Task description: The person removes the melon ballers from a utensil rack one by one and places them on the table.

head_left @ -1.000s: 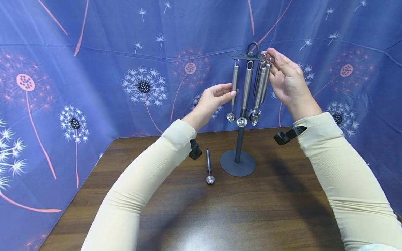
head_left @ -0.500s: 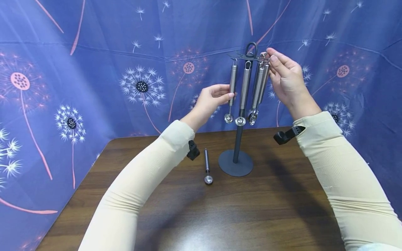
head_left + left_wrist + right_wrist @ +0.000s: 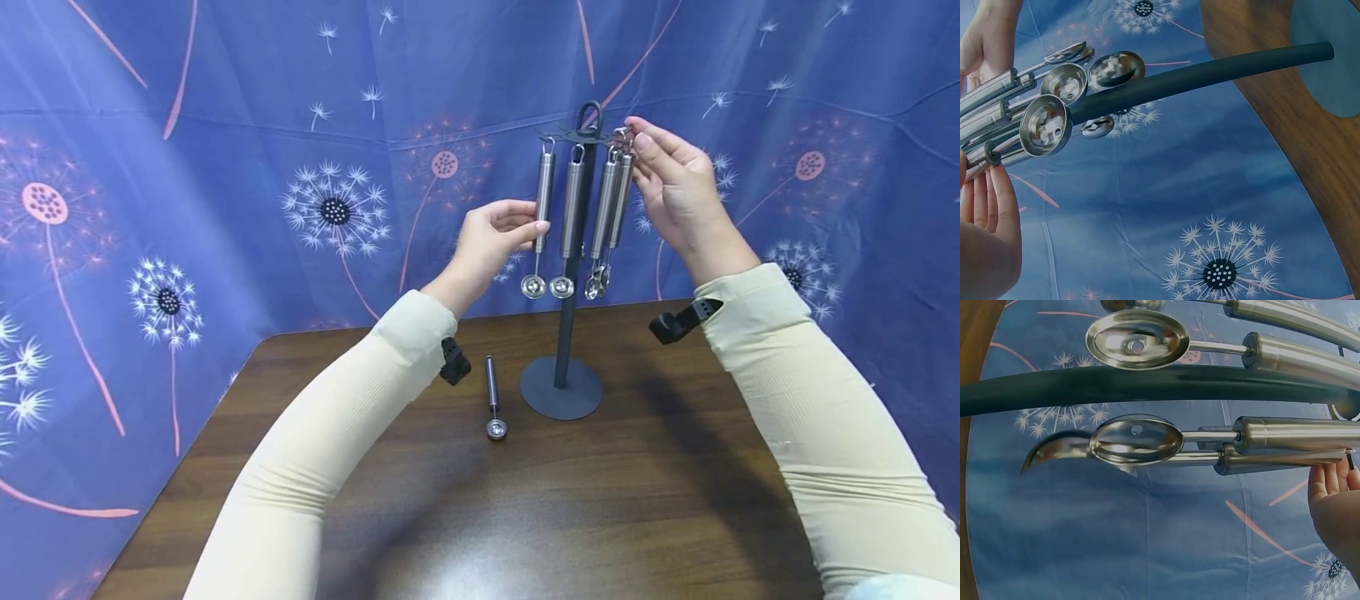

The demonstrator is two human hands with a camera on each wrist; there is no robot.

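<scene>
In the head view a dark stand (image 3: 564, 333) bears several steel melon-baller-like scoops on hooks around its top. My left hand (image 3: 491, 246) pinches the handle of the leftmost melon baller (image 3: 533, 287) between thumb and fingers. That scoop hangs upright from its loop. At the stand's top right, my right hand (image 3: 682, 192) pinches near the loop end of the rightmost hanging utensil (image 3: 621, 204). The right wrist view shows the fingertips of my right hand (image 3: 1338, 506) at that handle's end. Fingers partly hide the hook there. A second scoop (image 3: 562, 287) hangs between the hands.
Another steel melon baller (image 3: 495, 427) lies on the wooden table (image 3: 585, 500), left of the stand's round base (image 3: 561, 398). A blue curtain (image 3: 247, 167) with dandelion prints hangs close behind the stand.
The hanging scoops have shifted left and spread apart, as the stand's top appears to turn. Both hands move slightly left with them and keep their grips. The view has also shifted a little.
</scene>
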